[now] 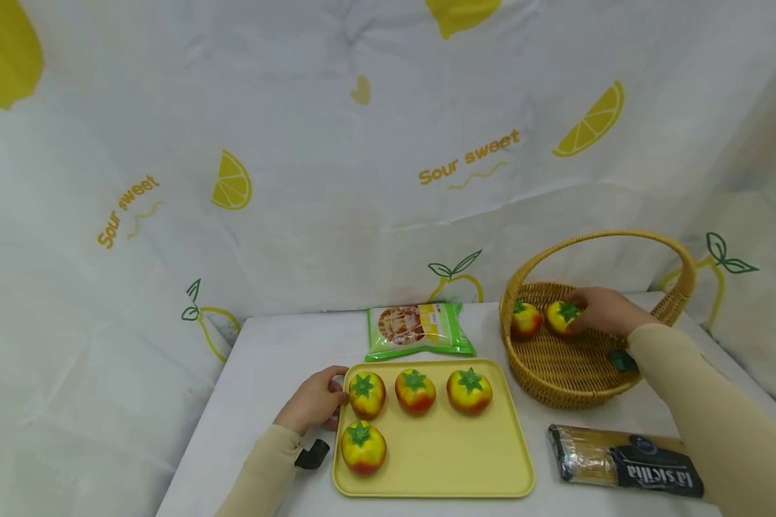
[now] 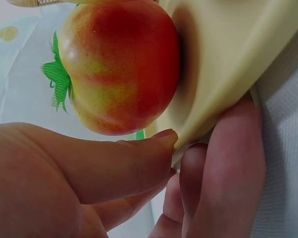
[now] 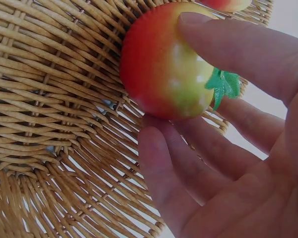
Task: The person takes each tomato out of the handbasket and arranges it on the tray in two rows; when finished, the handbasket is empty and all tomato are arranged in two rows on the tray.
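A yellow tray (image 1: pixel 453 459) carries several red-yellow tomatoes with green tops; the nearest to my left hand is one (image 1: pixel 366 394) at the tray's back left. My left hand (image 1: pixel 317 402) pinches the tray's left rim (image 2: pixel 223 59), thumb (image 2: pixel 114 163) on top and fingers underneath, right beside that tomato (image 2: pixel 119 64). My right hand (image 1: pixel 604 312) reaches into the wicker basket (image 1: pixel 556 370) and grips a tomato (image 1: pixel 561 317) against the woven bottom (image 3: pixel 49 99), thumb (image 3: pixel 238 49) over it and fingers (image 3: pixel 159 163) below. A second tomato (image 1: pixel 525 319) lies in the basket just to its left.
A green snack bag (image 1: pixel 419 330) lies behind the tray. A dark pasta packet (image 1: pixel 624 467) lies at the front right, below the basket. The basket's tall handle (image 1: pixel 621 235) arches over my right hand. A lemon-print cloth backs the white table (image 1: pixel 265 359).
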`<state>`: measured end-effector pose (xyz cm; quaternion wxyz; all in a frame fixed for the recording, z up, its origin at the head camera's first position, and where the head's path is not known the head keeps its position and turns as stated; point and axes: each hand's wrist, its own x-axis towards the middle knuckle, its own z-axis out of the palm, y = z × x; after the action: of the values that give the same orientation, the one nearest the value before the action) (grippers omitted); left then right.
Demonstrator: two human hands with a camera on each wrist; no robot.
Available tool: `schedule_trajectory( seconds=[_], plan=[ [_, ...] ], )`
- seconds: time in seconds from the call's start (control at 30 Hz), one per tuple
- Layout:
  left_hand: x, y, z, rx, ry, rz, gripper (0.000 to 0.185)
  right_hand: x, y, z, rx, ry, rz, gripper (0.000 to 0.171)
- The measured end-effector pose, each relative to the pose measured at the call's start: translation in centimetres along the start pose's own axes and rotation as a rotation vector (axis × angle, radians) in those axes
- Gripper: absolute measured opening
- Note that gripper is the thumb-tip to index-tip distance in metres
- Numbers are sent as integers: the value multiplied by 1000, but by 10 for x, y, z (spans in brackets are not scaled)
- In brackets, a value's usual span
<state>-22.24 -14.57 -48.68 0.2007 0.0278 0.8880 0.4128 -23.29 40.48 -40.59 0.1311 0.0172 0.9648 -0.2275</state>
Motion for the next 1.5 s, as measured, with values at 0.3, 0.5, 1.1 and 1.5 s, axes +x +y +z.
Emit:
schedule_trajectory(
  seconds=[0.3,0.5,1.1,1.5],
  plan=[
    [-1,3,1,6,2,15,51,-7,2,-1,-36,27,-20,82],
    [-1,2,0,9,7,7,52,-25,-3,0,-57,83,-53,80],
    [0,3,0,28,3,-5,51,-95,-70,29,-40,268,-230,80],
    [1,3,0,21,13,-9,50,-114,-140,93,83,240,-428,63]
  ],
)
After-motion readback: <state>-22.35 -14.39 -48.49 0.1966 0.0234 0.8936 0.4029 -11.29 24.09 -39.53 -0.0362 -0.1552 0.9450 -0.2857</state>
